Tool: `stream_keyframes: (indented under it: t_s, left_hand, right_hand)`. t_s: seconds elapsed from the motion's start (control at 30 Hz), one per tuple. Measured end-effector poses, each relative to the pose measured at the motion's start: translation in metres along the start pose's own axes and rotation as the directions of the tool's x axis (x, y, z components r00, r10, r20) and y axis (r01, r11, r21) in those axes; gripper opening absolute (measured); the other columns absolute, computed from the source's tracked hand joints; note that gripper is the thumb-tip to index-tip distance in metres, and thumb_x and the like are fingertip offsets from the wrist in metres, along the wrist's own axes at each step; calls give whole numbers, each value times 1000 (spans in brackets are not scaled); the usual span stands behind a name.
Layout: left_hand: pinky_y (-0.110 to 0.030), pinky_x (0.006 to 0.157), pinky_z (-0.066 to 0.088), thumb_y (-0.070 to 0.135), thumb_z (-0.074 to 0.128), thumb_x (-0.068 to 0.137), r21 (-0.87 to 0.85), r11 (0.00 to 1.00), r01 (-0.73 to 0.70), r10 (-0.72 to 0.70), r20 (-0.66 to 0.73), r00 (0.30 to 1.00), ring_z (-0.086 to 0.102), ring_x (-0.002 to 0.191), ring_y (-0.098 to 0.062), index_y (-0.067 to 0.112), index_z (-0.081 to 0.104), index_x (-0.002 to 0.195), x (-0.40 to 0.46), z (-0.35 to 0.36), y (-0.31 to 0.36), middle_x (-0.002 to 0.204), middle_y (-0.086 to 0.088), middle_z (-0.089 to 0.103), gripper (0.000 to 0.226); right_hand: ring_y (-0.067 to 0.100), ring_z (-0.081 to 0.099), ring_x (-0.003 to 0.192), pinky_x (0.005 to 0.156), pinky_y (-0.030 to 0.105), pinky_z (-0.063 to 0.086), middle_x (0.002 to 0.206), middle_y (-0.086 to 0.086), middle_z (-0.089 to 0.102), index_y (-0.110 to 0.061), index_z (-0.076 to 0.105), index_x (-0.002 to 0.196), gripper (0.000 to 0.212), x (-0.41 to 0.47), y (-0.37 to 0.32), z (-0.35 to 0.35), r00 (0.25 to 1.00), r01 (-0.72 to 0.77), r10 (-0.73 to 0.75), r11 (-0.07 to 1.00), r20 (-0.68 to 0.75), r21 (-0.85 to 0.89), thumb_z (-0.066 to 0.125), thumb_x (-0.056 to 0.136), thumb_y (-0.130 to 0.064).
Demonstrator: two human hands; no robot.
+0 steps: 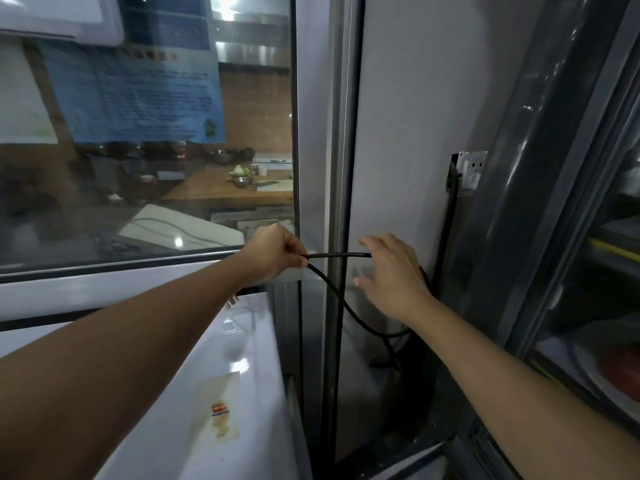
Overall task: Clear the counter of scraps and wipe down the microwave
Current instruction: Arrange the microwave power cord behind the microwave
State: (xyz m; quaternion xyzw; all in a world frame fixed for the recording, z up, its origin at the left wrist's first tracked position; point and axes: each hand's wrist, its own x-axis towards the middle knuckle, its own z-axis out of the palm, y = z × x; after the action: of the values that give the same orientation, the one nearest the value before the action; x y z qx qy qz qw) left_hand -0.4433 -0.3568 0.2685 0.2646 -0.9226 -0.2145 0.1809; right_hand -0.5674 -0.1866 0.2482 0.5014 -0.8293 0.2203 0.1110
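One thin black rubber power cable (341, 299), pinched in left hand (273, 252), looped past right hand (391, 271) with fingers spread, beside grey metal window post (341, 133). One blue printed notice (138, 95) left of post, writing unreadable; one worn red-and-yellow sticker (219, 415) on white glossy appliance top (180, 393), below left of post.

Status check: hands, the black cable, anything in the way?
Left hand pinches black cable. Right hand open, fingers spread by the cable's other end. Cable sags toward wall socket. White appliance top below left arm.

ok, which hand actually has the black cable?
The left hand: it pinches the black cable at a bend. The right hand is spread open, fingers straight, gripping nothing.
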Motion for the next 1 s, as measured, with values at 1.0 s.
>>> stream_keyframes:
  t_s: [1.0]
  left_hand:
    - [-17,58,38,7,71,78,76,995,70,-65,-60,996,48,69,-11,15,52,82,1,-12,-27,76,5,53,21]
  right_hand:
    - [27,60,78,62,31,45,89,14,61,-2,61,98,30,51,-21,98,973,-212,177,938,146,274,42,100,-25]
